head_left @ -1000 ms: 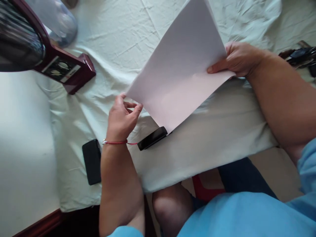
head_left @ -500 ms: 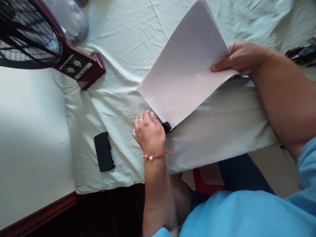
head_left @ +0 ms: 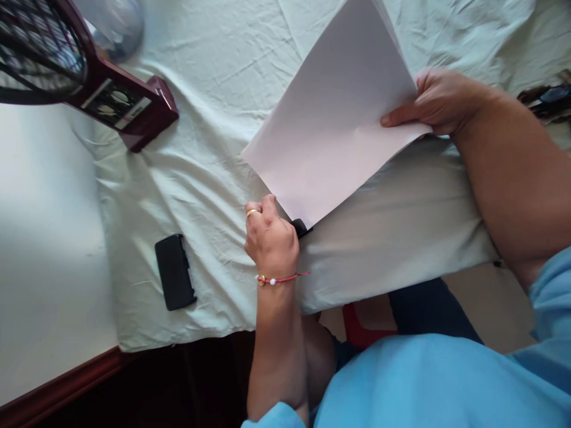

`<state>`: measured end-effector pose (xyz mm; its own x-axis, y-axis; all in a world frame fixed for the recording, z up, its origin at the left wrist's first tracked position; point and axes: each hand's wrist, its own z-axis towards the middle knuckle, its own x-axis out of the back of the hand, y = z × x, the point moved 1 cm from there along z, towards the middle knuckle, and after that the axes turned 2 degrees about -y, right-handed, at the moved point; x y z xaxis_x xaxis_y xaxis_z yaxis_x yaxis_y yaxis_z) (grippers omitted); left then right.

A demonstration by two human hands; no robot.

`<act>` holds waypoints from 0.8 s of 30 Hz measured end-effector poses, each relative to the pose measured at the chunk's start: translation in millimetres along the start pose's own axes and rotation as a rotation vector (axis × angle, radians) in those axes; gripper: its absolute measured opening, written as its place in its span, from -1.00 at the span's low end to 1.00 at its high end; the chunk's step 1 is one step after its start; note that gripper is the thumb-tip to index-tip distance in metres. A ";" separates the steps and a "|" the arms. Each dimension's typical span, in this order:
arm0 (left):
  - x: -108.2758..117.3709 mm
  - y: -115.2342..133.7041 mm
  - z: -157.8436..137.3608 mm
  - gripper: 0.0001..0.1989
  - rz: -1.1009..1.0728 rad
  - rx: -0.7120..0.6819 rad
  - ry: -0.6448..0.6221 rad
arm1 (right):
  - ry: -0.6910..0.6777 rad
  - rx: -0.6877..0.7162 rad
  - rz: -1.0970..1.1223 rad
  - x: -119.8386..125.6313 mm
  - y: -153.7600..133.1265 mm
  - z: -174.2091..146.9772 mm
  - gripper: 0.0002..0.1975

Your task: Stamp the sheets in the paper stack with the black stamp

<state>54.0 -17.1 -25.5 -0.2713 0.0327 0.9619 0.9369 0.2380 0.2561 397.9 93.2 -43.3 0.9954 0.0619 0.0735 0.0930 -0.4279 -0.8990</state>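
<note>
- The white sheets (head_left: pixel 330 125) slant over the cloth-covered tabletop (head_left: pixel 223 65), their nearest corner pointing at its near edge and meeting the black tool (head_left: pixel 298 226).
- The right hand (head_left: pixel 435 104) pinches the sheets by their right side, thumb on top; a firm but light hold should keep the layers flush without creasing them.
- The left hand (head_left: pixel 271 241) is closed over the black tool, hiding all but its front end; how far the fingers wrap under it, I cannot tell.
- Pressure seems best straight down, with the tool flat near the tabletop's edge so it cannot tip off.
- How deep the corner sits in the tool is hidden, so squaring it deserves care.
- The black case (head_left: pixel 175 272), by the tabletop's near-left corner, is clear of the left forearm.
</note>
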 end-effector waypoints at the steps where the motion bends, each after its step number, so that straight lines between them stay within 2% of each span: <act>1: 1.2 1.8 0.3 -0.43 0.020 -0.009 -0.028 | -0.004 0.000 -0.004 1.4 1.2 1.6 -0.81; 4: 2.1 7.0 1.0 -0.38 0.027 -0.038 -0.088 | -0.015 0.006 -0.014 5.4 4.9 6.0 -0.78; 8: 0.4 6.5 3.2 -0.42 -0.052 -0.015 -0.075 | -0.017 0.050 0.017 3.5 6.3 5.5 -0.74; 11: 2.0 -0.8 6.0 -0.57 -0.163 0.002 -0.022 | 0.022 0.126 0.088 -1.9 5.8 2.2 -0.73; 13: 5.4 -7.5 7.3 -0.74 -0.301 0.027 -0.022 | 0.034 0.187 0.145 -4.4 6.6 1.1 -0.68; 15: 9.0 -15.0 7.8 -0.92 -0.496 0.080 -0.121 | 0.021 0.245 0.208 -5.0 8.4 1.3 -0.59; 16: 10.4 -18.8 8.0 -0.94 -0.604 0.107 -0.191 | 0.014 0.264 0.239 -4.7 9.7 2.0 -0.54; 18: 12.1 -26.6 9.4 -0.83 -0.788 0.132 -0.291 | -0.004 0.293 0.284 -3.6 12.6 4.3 -0.47; 19: 12.4 -30.7 10.9 -0.76 -0.845 0.127 -0.281 | -0.010 0.309 0.299 -3.1 14.1 6.0 -0.44; 22: 11.0 -41.4 17.5 -0.50 -0.900 0.079 -0.082 | -0.010 0.366 0.328 -2.6 18.4 13.2 -0.36; 24: 7.3 -43.3 21.4 -0.38 -0.982 0.050 -0.041 | -0.006 0.389 0.331 -3.3 20.7 18.4 -0.34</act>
<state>6.8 -6.4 -31.6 -0.9325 -0.1679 0.3197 0.2810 0.2186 0.9345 396.2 100.7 -70.1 0.9698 -0.0142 -0.2436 -0.2441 -0.0585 -0.9680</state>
